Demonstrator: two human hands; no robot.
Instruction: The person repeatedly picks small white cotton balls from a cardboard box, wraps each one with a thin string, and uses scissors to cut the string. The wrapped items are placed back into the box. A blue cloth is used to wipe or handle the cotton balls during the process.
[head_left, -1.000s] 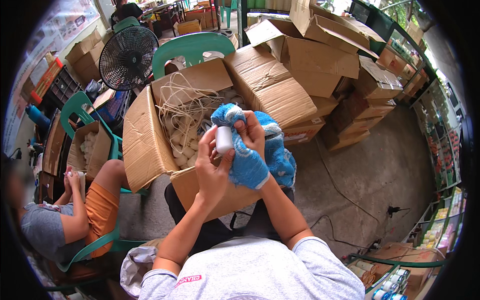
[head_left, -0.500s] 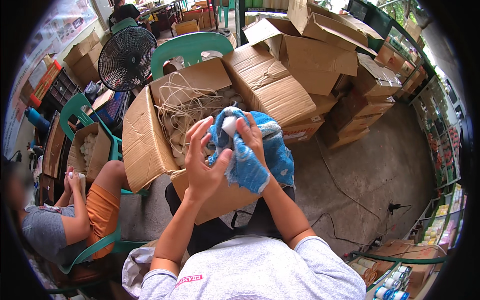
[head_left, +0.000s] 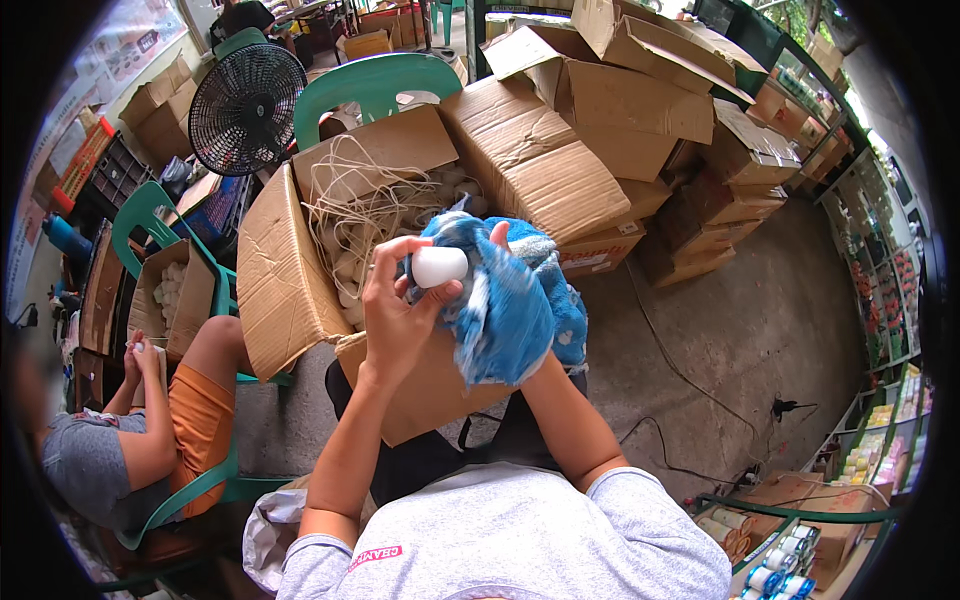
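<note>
My left hand [head_left: 392, 315] grips a short, smooth white candle [head_left: 439, 267] between thumb and fingers, above the near side of an open cardboard box. Beside it, my right hand [head_left: 500, 235] holds a crumpled blue-and-white cloth [head_left: 510, 310], which covers most of that hand and leaves a fingertip showing. The cloth's edge is close against the candle; its front folds are smeared by motion. Inside the cardboard box [head_left: 268, 270] lie many off-white rounded pieces [head_left: 345, 265] under a tangle of pale strings [head_left: 350, 190]. The box stands in front of me, over my knees.
A green plastic chair [head_left: 375, 85] stands behind the box, near a black fan [head_left: 247, 108]. Stacked cartons [head_left: 640, 110] rise at the back right. At left, a seated person [head_left: 110, 450] handles something white beside a smaller box [head_left: 180, 300]. Cables [head_left: 680, 370] cross the floor.
The white candle has come out of the cloth's folds into my left hand, whose fingers have closed around it. The cloth has shifted over my right hand.
</note>
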